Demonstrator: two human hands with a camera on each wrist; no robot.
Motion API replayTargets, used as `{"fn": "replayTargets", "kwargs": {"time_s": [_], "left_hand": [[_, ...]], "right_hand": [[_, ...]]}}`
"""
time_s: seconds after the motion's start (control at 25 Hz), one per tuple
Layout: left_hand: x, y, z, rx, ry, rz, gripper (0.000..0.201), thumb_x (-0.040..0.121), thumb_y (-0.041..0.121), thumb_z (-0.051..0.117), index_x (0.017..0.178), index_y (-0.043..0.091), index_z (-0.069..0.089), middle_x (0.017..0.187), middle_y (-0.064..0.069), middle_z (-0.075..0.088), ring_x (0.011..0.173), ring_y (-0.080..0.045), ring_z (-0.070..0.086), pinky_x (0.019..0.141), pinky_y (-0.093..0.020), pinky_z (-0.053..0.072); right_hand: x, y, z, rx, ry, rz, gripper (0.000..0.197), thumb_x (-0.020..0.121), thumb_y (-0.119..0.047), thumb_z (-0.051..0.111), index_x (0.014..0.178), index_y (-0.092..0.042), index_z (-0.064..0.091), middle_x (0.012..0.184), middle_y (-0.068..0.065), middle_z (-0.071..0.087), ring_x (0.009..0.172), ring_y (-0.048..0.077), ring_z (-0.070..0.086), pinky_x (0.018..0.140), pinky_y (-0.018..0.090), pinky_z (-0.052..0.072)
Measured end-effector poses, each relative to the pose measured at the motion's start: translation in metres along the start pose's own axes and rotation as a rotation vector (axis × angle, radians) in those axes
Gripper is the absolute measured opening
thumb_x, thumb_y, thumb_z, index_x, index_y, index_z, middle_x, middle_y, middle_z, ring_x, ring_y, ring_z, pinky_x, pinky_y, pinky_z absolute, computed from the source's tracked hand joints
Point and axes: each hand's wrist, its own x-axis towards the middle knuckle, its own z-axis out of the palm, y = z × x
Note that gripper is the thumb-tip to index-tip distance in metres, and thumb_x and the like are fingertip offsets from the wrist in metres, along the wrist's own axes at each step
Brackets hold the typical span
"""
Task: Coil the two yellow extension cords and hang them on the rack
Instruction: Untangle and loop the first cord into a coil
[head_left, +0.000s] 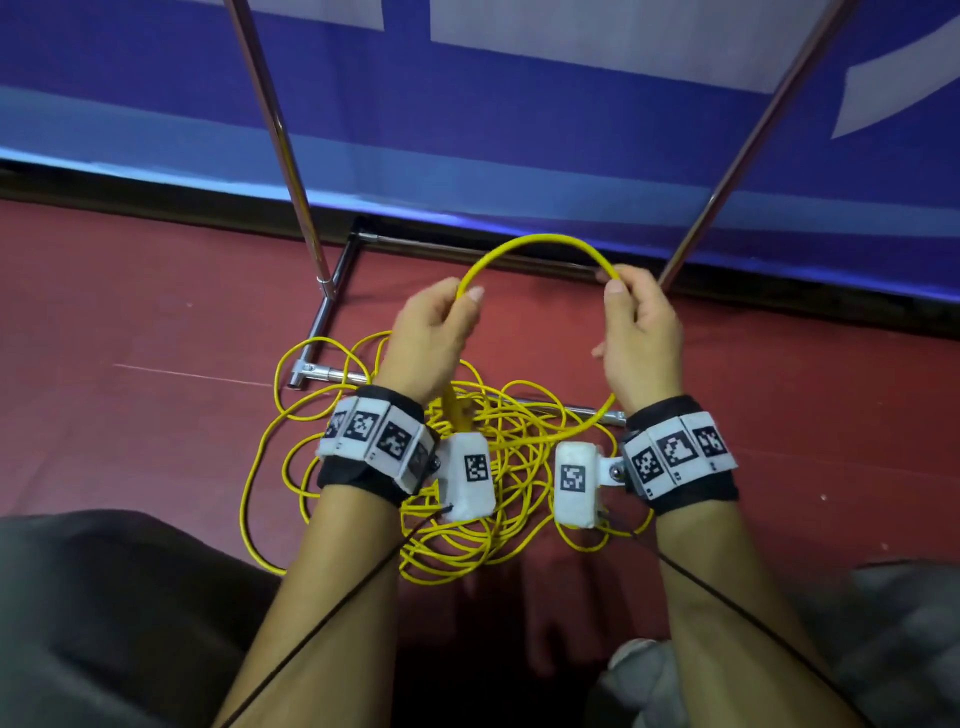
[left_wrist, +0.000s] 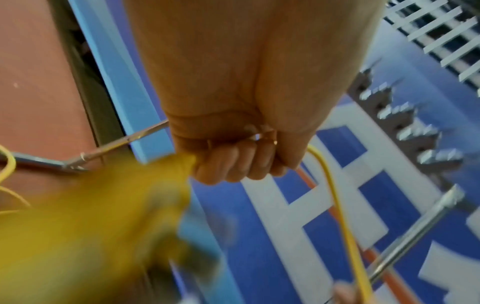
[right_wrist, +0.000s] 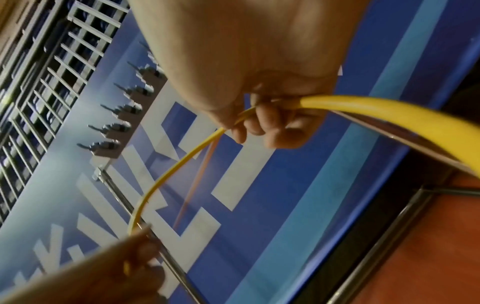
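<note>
Holding a yellow cord (head_left: 535, 240) up in the air, both hands keep it bent into a round arch between them. The left hand (head_left: 431, 332) has its fingers (left_wrist: 228, 164) curled tight around the cord, with the thumb pressed on top. A yellow plug (head_left: 456, 410) hangs just under this hand; in the left wrist view it is only a big yellow blur. The right hand (head_left: 641, 338) pinches the other end of the arch with thumb and fingers (right_wrist: 275, 127) curled around it. From this hand the cord drops down toward the near side and joins the pile.

Both hands are raised with the palms turned toward each other. The wrists wear black bands (head_left: 363, 441) with white squares on them.

A messy pile of yellow cord (head_left: 467, 519) lies on the red floor (head_left: 130, 312), under the hands. Some of its loops lie over the low bar of the metal rack (head_left: 332, 312). Two shiny poles of the rack rise up at the far left and far right. A blue and white banner (head_left: 519, 130) stands behind the rack on the far side. On the near side, dark and grey trouser legs (head_left: 104, 597) show at the left and right.
</note>
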Motion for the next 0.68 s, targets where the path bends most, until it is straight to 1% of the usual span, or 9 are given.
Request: {"fn": "replayTargets", "kwargs": {"time_s": [0.08,0.16,0.2,0.28,0.36,0.4,0.52,0.6,0.68], "left_hand": [[0.010,0.017,-0.015,0.012,-0.016,-0.031,0.032,0.092,0.035,0.064,0.064,0.021,0.054,0.049,0.011,0.042,0.045,-0.004,0.036,0.048,-0.028,0.032],[0.015,0.019,-0.022,0.240,-0.157,-0.139,0.037,0.090,0.038,0.070,0.061,0.019,0.056,0.042,0.010,0.044,0.036,-0.003,0.041,0.042,-0.022,0.034],[0.015,0.019,-0.022,0.318,-0.217,-0.201,0.041,0.090,0.040,0.070,0.060,0.018,0.054,0.043,0.009,0.045,0.035,-0.007,0.043,0.042,-0.021,0.034],[0.013,0.023,-0.019,0.251,-0.228,-0.221,0.044,0.095,0.038,0.064,0.060,0.016,0.048,0.048,0.004,0.045,0.037,-0.011,0.042,0.048,-0.024,0.037],[0.013,0.045,-0.017,-0.058,-0.132,-0.214,0.041,0.101,0.028,0.054,0.065,0.015,0.040,0.046,0.007,0.041,0.036,-0.010,0.039,0.044,-0.023,0.039],[0.014,0.060,-0.017,-0.195,-0.083,-0.190,0.041,0.103,0.025,0.051,0.066,0.017,0.036,0.046,0.009,0.036,0.036,-0.009,0.034,0.040,-0.021,0.036],[0.021,0.107,-0.015,-0.379,-0.019,-0.059,0.043,0.106,0.026,0.044,0.064,0.020,0.033,0.049,0.008,0.027,0.041,-0.009,0.024,0.041,-0.020,0.032],[0.026,0.121,-0.010,-0.427,-0.011,0.007,0.040,0.107,0.024,0.041,0.068,0.016,0.039,0.052,0.005,0.035,0.042,-0.011,0.031,0.041,-0.022,0.038],[0.027,0.112,-0.005,-0.363,-0.013,0.038,0.033,0.106,0.023,0.043,0.076,0.012,0.049,0.059,0.001,0.048,0.044,-0.013,0.039,0.039,-0.023,0.039]], "right_hand": [[0.004,0.001,-0.006,0.013,0.104,0.008,0.021,0.093,-0.035,0.041,0.093,-0.037,0.062,0.067,-0.022,0.056,0.064,0.011,0.050,0.069,0.047,0.052],[0.019,0.001,-0.015,0.080,0.228,0.056,0.021,0.091,-0.043,0.039,0.088,-0.046,0.060,0.074,-0.019,0.058,0.073,0.021,0.053,0.073,0.056,0.052],[0.028,-0.005,-0.019,0.078,0.274,0.057,0.020,0.090,-0.044,0.039,0.088,-0.046,0.059,0.077,-0.017,0.058,0.075,0.023,0.054,0.074,0.058,0.052],[0.036,-0.026,-0.022,0.047,0.300,0.030,0.021,0.093,-0.038,0.041,0.093,-0.036,0.062,0.083,-0.008,0.063,0.077,0.026,0.058,0.075,0.050,0.052],[0.040,-0.042,-0.021,-0.048,0.175,-0.038,0.023,0.098,-0.026,0.043,0.101,-0.018,0.065,0.092,0.003,0.069,0.086,0.031,0.062,0.077,0.035,0.045],[0.040,-0.045,-0.020,-0.145,0.074,-0.066,0.024,0.100,-0.024,0.043,0.105,-0.014,0.064,0.096,0.010,0.070,0.091,0.035,0.062,0.076,0.034,0.043],[0.032,-0.056,-0.011,-0.494,-0.289,-0.124,0.026,0.101,-0.024,0.042,0.119,-0.017,0.059,0.110,0.020,0.068,0.103,0.041,0.060,0.079,0.042,0.046],[0.020,-0.059,-0.005,-0.592,-0.485,-0.144,0.030,0.099,-0.020,0.044,0.127,-0.020,0.054,0.118,0.019,0.065,0.109,0.041,0.058,0.085,0.043,0.048],[0.006,-0.062,0.002,-0.627,-0.625,-0.173,0.034,0.098,-0.018,0.044,0.131,-0.022,0.051,0.122,0.018,0.062,0.113,0.040,0.056,0.085,0.043,0.048]]}}
